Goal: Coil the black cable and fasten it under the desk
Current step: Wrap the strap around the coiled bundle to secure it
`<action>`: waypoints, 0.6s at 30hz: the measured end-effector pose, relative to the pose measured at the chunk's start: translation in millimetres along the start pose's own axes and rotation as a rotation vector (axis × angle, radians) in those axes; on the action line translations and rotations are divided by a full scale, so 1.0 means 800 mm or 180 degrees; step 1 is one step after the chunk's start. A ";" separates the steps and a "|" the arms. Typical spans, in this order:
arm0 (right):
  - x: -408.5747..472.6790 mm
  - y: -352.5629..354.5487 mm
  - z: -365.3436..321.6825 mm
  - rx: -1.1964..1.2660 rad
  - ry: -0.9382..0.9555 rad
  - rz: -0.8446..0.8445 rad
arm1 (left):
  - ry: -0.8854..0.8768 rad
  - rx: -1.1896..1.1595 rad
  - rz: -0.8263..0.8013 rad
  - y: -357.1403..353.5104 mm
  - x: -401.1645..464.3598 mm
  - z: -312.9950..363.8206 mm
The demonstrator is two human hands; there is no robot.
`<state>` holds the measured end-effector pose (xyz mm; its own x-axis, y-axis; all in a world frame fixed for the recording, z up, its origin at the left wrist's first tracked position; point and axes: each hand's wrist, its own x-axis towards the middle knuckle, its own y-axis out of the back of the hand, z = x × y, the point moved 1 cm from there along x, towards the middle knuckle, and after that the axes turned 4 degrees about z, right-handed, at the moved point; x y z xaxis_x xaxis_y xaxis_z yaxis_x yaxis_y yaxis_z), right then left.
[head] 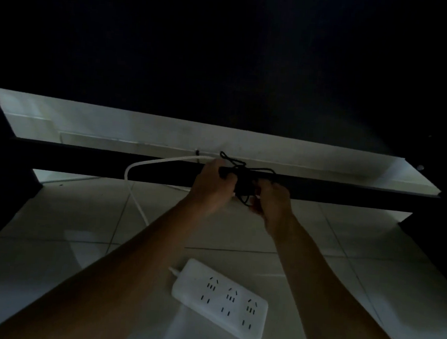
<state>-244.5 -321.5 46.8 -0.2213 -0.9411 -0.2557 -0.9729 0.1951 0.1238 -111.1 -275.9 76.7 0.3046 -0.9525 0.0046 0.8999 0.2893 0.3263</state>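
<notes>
I am under the tabletop (226, 49), whose dark underside fills the upper half of the view, and both my arms reach up toward a black crossbar (349, 192) of the frame that runs from 9 o'clock to 3 o'clock. My left hand (211, 185) has its fingers curled around a bunched black cable (241, 182), holding it against the crossbar just above centre. My right hand (273, 200) is just at 3 o'clock of the left one, its fingers curled in on the same bundle, pinching a loop that hangs at the lower edge; the light is too dim to tell exactly which strand each fingertip has. Thin loose ends of the black cable stick out above the bundle toward 12 o'clock and trail off toward 2 o'clock along the bar.

A white cord (148, 163) comes from a small clip (197, 151) on the pale wall (140, 128) behind the bar, arcs out toward 9 o'clock of my left hand, then drops down behind my left forearm. On the tiled floor (52, 222), at 6 o'clock between my forearms, a white power strip (220, 300) lies flat with three groups of sockets facing up and a white lead leaving its upper left end.
</notes>
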 end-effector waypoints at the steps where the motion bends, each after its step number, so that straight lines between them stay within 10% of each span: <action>1: 0.003 -0.010 -0.012 -0.0185 0.0241 -0.0014 | 0.0046 -0.0101 0.0064 0.005 0.004 0.000; 10: 0.015 -0.086 -0.045 -0.4492 0.2299 -0.0539 | 0.0060 0.0063 0.0046 0.046 0.019 0.000; 18: 0.003 -0.158 -0.030 -0.3894 0.2670 -0.1092 | -0.0228 0.0576 0.0122 0.081 0.021 -0.019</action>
<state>-120.1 -355.2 53.3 0.5073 -0.8543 0.1129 -0.2233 -0.0038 0.9747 -42.7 -271.8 83.9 0.3089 -0.9472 0.0853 0.8152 0.3099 0.4892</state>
